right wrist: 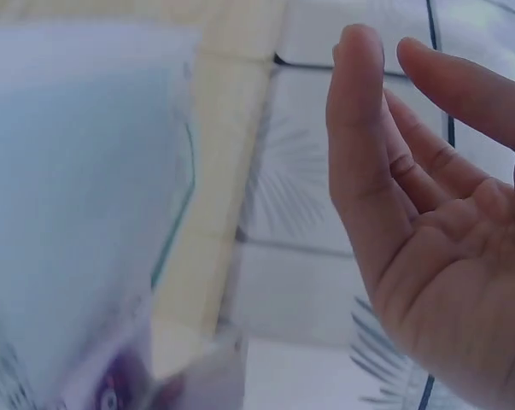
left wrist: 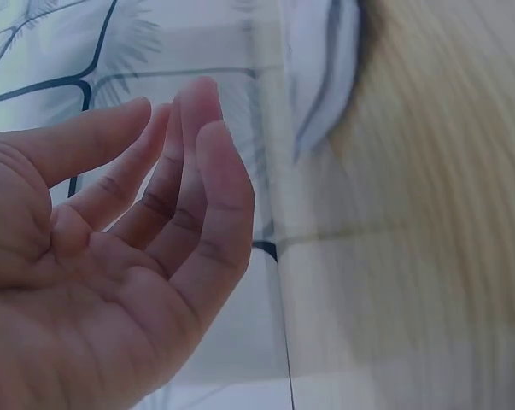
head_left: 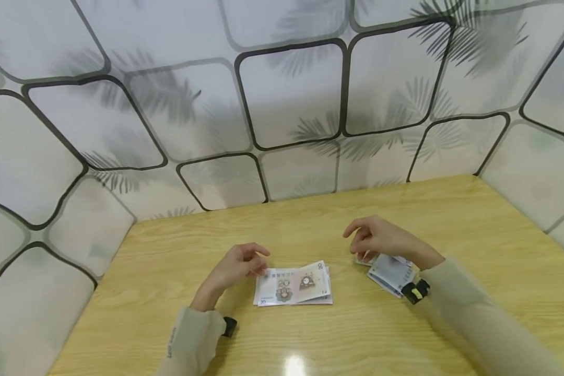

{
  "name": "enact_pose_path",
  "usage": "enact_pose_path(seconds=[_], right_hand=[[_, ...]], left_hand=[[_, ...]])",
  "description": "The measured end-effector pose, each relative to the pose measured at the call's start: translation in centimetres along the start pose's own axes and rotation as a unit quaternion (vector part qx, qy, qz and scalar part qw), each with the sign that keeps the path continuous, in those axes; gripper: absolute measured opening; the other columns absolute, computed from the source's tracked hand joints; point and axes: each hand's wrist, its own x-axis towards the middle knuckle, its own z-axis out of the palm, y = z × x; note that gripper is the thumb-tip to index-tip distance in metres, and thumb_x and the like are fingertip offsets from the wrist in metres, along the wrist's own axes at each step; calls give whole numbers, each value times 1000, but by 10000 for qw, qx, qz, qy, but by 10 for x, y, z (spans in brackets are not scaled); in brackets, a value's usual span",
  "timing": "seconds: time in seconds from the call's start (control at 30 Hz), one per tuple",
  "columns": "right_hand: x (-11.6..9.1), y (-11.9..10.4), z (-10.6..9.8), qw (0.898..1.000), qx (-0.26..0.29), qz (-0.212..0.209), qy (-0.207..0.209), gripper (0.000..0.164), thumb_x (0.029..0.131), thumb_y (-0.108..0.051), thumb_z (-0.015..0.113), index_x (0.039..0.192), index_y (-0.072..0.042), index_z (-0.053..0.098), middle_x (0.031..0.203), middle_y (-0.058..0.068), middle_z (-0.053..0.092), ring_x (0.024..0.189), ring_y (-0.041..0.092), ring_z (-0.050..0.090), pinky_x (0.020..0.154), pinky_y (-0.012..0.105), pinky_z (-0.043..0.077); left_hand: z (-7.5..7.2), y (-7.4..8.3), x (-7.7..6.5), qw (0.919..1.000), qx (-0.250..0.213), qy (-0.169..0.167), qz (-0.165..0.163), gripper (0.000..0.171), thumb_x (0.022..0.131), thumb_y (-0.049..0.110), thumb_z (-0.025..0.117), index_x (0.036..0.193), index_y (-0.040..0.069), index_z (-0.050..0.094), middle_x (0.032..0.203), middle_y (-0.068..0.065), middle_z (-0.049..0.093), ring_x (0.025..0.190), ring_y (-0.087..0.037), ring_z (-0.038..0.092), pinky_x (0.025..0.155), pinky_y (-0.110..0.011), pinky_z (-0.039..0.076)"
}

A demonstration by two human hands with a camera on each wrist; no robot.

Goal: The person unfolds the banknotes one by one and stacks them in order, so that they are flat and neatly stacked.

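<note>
- Stack [head_left: 282, 287] of notes: flat on the surface [head_left: 348, 334]; a looser pile [head_left: 388, 271] lies to its right.
- Left hand [head_left: 235, 269]: just beside the stack's left end, fingers curved, grip narrow and holding nothing.
- Right hand [head_left: 380, 237]: right of the stack, by the pile, grip likewise narrow and empty.
- Thin paper probably separates best with a light pinch at one edge.
- Stack: smooth rectangles, skewed right end; surface: glossy wood grain.

In the wrist views, the right banknotes [right wrist: 78, 196] and left banknotes [left wrist: 323, 68] are blurred and cut off by the edge
</note>
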Motion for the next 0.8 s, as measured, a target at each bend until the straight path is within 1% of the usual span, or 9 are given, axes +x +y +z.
enact_pose_path(seconds=[0.1,0.17,0.33,0.47,0.53,0.63,0.8], right_hand=[[-5,-1,-9,9996,-176,-60,198,34,97,3,61,127,16,53,93,19,70,78,28,68,68,40,61],[-8,-1,-14,9994,-200,-66,265,35,97,2,62,127,17,53,94,19,69,80,28,67,69,40,61],[-16,-1,-25,9988,-269,103,397,37,98,0,61,129,17,51,95,17,68,85,29,67,72,38,60],[-22,0,-31,9980,-304,154,524,39,97,0,62,129,18,51,96,16,68,89,34,68,73,36,60],[-24,1,-33,9979,-307,146,544,39,96,0,62,129,18,51,96,17,68,89,35,69,72,37,61],[-28,2,-36,9978,-339,153,557,38,96,1,62,128,18,51,95,16,68,89,33,68,72,37,61],[-32,4,-39,9979,-356,163,522,38,95,1,63,127,19,52,94,16,69,84,25,67,70,35,60]], left_hand=[[2,4,3,9998,5,-48,185,25,103,1,52,121,-14,60,94,-19,69,83,-28,68,73,-38,58],[3,7,5,9996,4,-85,259,25,104,3,52,122,-13,60,94,-19,69,84,-31,68,73,-38,58],[10,12,11,9992,0,-189,351,29,107,9,51,124,-12,60,97,-21,69,87,-36,68,78,-43,59],[17,16,16,9989,-36,-216,418,29,107,8,50,124,-13,60,100,-25,68,88,-39,68,80,-47,58],[20,18,19,9988,-52,-220,431,28,107,8,50,124,-12,60,99,-25,68,88,-40,68,80,-47,58],[25,21,23,9987,-90,-237,444,29,107,10,52,123,-12,60,98,-23,68,88,-39,68,79,-45,58],[33,25,29,9982,-194,-270,503,29,106,12,53,122,-12,61,96,-18,69,86,-33,69,79,-45,58]])
